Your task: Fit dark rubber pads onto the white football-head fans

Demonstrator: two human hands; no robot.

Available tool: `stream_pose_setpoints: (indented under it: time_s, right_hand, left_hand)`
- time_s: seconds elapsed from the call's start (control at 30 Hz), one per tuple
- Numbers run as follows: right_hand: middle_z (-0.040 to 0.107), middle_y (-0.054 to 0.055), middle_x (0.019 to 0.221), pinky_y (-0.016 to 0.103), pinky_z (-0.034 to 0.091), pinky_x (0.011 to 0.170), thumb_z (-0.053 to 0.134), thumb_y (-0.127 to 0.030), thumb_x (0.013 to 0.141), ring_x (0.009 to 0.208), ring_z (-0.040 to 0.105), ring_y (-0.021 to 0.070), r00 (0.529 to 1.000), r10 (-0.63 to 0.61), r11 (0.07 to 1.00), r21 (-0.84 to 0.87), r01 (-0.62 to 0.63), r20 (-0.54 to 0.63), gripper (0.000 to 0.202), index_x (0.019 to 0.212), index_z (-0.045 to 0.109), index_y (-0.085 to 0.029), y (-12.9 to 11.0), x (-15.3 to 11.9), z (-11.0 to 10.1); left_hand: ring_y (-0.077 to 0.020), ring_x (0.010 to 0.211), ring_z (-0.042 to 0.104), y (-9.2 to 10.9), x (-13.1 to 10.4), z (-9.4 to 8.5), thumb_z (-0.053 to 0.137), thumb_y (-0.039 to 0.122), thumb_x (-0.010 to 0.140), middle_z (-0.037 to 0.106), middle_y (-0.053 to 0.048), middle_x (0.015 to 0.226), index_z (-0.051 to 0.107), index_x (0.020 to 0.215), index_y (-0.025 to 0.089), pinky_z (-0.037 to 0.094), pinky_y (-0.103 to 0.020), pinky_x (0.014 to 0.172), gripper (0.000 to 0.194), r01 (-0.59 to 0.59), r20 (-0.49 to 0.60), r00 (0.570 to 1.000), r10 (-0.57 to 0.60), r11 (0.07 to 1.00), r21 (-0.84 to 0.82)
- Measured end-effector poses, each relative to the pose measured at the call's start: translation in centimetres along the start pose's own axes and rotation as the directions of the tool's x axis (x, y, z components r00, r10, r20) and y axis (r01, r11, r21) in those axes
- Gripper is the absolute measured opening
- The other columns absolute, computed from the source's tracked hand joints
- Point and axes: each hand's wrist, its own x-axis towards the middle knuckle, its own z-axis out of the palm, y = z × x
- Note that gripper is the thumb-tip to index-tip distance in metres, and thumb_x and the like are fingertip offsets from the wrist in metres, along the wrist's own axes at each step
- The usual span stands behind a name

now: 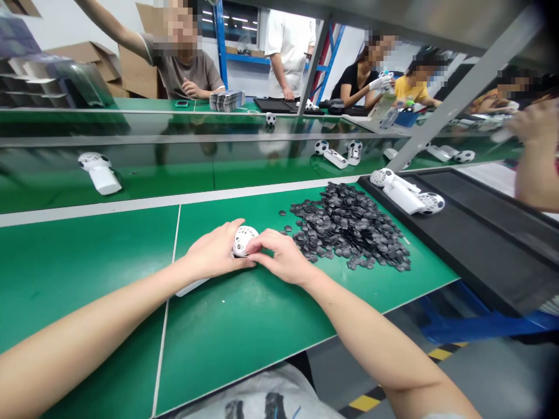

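My left hand (216, 250) is wrapped round a white part with a round, ball-like head (244, 240) that has dark openings. Part of its white handle shows under my left wrist, low over the green table (109, 256). The fingers of my right hand (279, 256) are pinched together at the right side of the round head; whatever lies between the fingertips is too small to tell. To the right of my right hand, a heap of small black pieces (349, 227) is spread on the table, with a few loose ones at its left edge.
Beyond the table runs a green conveyor (166, 169) carrying a white part with a ball-patterned head (99, 173) and others farther right. A black tray (480, 233) holding white parts (406, 195) stands at the right, near a slanted metal post (463, 87). Several people sit or stand beyond.
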Motion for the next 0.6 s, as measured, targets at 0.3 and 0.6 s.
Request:
stream_pose_setpoints:
  time_s: [0.3, 0.6]
  right_hand:
    - [0.058, 0.004, 0.089, 0.032, 0.043, 0.079, 0.065, -0.029, 0.072, 0.089, 0.053, 0.0177, 0.992, 0.054, 0.997, -0.051, -0.06, -0.11, 0.018, 0.085, 0.055, -0.02, 0.8, 0.3, 0.6]
    - [0.055, 0.006, 0.116, 0.035, 0.041, 0.092, 0.066, -0.029, 0.07, 0.109, 0.051, 0.0192, 0.981, 0.188, 0.977, 0.11, -0.181, -0.055, 0.039, 0.104, 0.051, -0.021, 1.7, 0.4, 0.9]
  left_hand:
    - [-0.0276, 0.1, 0.053, -0.7, -0.1, 0.2, 0.053, 0.065, 0.068, 0.052, -0.009, 0.115, 0.042, 0.118, 0.024, 0.045, -0.037, 0.079, 0.066, -0.086, -0.049, 0.996, 0.08, 0.987, -0.138]
    - [-0.0278, 0.102, 0.052, -0.9, 0.1, 0.4, 0.055, 0.065, 0.067, 0.052, -0.008, 0.118, 0.042, 0.12, 0.024, 0.044, -0.037, 0.079, 0.069, -0.072, -0.06, 0.996, 0.063, 0.982, -0.172]
